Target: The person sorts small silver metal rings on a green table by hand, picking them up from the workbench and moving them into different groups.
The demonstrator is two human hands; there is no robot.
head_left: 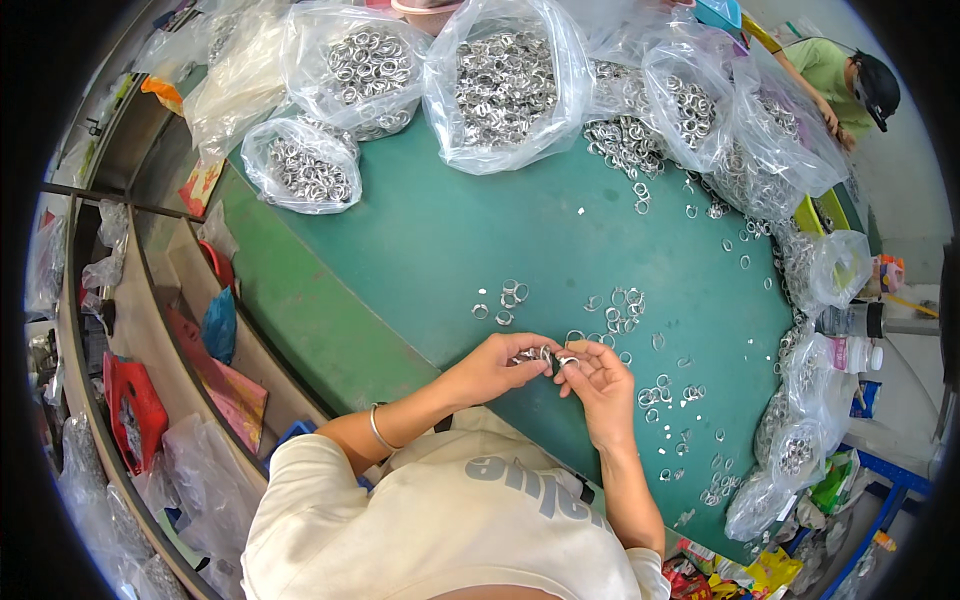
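Note:
My left hand [486, 372] is closed around a few small silver metal rings [533, 355], which show between thumb and fingers. Right beside it, my right hand [604, 390] pinches a single metal ring [569, 362]. Both hands meet over the near edge of the green table [400, 235], fingertips almost touching. Just beyond them lie loose rings [513, 293] in a small cluster, and more rings [622, 310] are scattered to the right. Tiny white bits [667, 427] dot the table near my right forearm.
Clear plastic bags full of rings line the far side, including a large open bag [508, 90] and a smaller one [302, 170]. More bags [790, 450] run down the right edge. Shelving [150, 290] with a red bin [133, 410] stands left. Another person [835, 85] is at far right.

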